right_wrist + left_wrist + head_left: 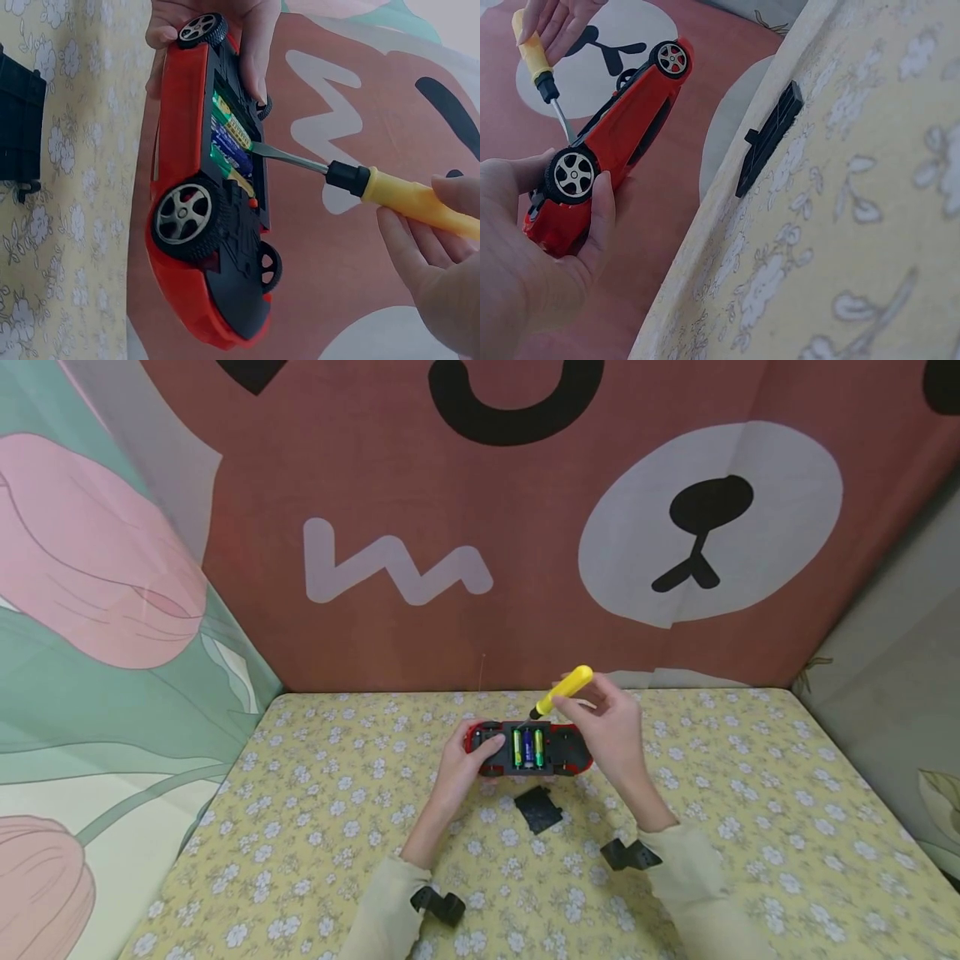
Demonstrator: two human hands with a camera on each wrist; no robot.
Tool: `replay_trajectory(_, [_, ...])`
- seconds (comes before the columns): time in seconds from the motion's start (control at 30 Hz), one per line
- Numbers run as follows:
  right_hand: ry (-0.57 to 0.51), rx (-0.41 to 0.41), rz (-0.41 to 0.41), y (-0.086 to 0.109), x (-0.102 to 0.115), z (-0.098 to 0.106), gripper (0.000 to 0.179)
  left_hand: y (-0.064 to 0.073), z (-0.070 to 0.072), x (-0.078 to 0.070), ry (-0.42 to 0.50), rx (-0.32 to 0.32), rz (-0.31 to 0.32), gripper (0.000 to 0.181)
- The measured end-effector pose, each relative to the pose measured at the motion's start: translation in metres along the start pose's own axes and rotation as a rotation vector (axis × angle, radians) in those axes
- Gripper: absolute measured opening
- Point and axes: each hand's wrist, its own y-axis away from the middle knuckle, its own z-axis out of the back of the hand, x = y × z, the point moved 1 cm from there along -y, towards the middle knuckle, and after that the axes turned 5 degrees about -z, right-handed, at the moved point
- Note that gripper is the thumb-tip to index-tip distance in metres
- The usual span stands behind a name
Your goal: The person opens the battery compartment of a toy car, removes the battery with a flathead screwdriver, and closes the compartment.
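Note:
A red toy car point(184, 124) is turned underside up, its battery bay uncovered. Three batteries point(231, 146) lie side by side in it, two green-and-yellow and a blue one between them. My left hand point(459, 756) grips one end of the car near a wheel, thumb across the underside. My right hand point(611, 727) holds a screwdriver point(564, 691) by its yellow handle. In the right wrist view the blade point(289, 157) reaches into the bay at the end of a green battery. The black battery cover point(537, 810) lies on the cloth, nearer me than the car.
A yellow flowered cloth point(300, 843) covers the table. Behind it hangs a reddish-brown fabric backdrop point(525, 635) with a bear drawing. Black wrist devices sit on both sleeves, the left one point(438, 906) close above the cloth.

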Motion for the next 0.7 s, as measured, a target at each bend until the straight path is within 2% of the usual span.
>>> replay_trajectory(0.2, [0.011, 0.034, 0.007, -0.0003, -0.0001, -0.0012, 0.030, -0.0005, 0.0002, 0.0003, -0.005, -0.009, 0.000, 0.053])
replay_trajectory(0.43, [0.049, 0.067, -0.024, -0.0009, -0.0007, -0.0040, 0.027, -0.0001, -0.0002, -0.0001, -0.023, -0.006, -0.016, 0.049])
replay_trajectory(0.7, [0.005, 0.117, -0.041, -0.0022, -0.0053, -0.0061, 0.027, -0.0002, -0.0012, -0.0019, -0.023, 0.001, -0.010, 0.049])
